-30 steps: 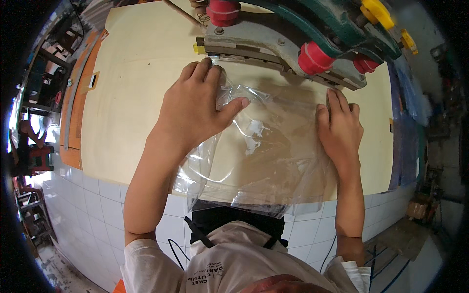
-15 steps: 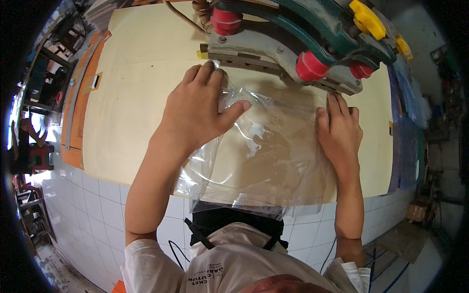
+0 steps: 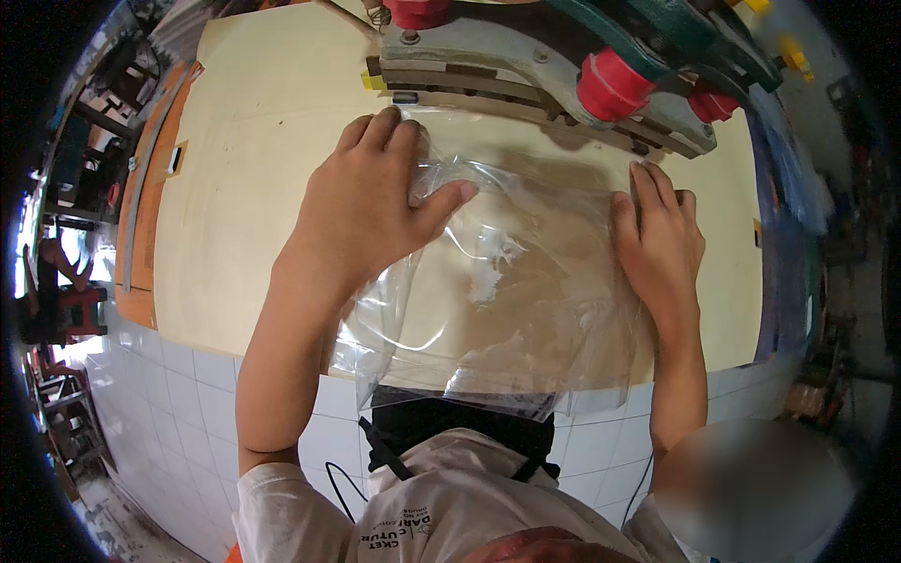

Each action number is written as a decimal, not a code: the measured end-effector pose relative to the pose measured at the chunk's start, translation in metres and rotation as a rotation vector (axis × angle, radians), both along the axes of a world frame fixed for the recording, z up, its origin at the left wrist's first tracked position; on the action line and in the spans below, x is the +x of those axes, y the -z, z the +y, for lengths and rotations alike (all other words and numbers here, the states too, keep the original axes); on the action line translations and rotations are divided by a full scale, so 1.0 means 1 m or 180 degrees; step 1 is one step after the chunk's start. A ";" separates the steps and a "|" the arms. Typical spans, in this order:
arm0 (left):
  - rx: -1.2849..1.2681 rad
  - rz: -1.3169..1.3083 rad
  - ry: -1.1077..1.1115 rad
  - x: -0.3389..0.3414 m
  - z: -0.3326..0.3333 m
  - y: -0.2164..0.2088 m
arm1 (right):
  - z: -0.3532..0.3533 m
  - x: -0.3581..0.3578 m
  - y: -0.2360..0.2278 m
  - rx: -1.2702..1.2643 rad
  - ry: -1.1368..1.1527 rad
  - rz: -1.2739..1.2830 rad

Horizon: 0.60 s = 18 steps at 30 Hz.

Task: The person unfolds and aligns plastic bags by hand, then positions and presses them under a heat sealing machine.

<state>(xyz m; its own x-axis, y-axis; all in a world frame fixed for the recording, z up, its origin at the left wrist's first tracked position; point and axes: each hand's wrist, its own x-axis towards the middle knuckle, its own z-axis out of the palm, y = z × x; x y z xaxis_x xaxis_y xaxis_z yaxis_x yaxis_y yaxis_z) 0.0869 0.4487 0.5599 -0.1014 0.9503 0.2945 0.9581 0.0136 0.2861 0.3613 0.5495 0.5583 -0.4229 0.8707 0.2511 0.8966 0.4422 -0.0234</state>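
A clear plastic sheet or bag, creased and glossy, lies over the cream work surface, its near end hanging past the front edge. My left hand rests flat on its far left corner, fingers forward and thumb spread across the plastic. On the right edge lies my right hand, with thumb and forefinger slightly apart. Just beyond my fingertips is the long metal bar of a green and grey press with red knobs. Whether the plastic's far edge reaches beneath the bar is hard to tell.
The cream board covers the table, with an orange wooden edge and metal strip at left. Blue plastic sheeting hangs along the right side. White floor tiles show below. A blurred oval patch covers the lower right.
The press bar stands higher and farther from my fingertips, showing more of the strip beneath it. My hands have shifted slightly forward in view, with the plastic nearly in place.
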 end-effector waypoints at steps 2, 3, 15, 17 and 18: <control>-0.0136 -0.0138 -0.0033 0.001 0.000 -0.004 | 0.002 0.002 0.001 -0.0008 -0.0014 0.0064; -0.0128 -0.0129 -0.0025 0.001 0.000 -0.005 | 0.003 0.003 0.003 -0.0008 -0.0029 0.0133; -0.0050 -0.0540 -0.0444 -0.001 0.006 -0.011 | 0.018 0.021 0.015 -0.0085 -0.0090 0.0887; -0.0318 -0.0903 -0.0576 -0.002 0.009 -0.015 | 0.023 0.026 0.018 -0.0162 -0.0110 0.1158; -0.0306 -0.0896 -0.0567 -0.003 0.011 -0.014 | 0.025 0.028 0.020 -0.0142 -0.0150 0.1343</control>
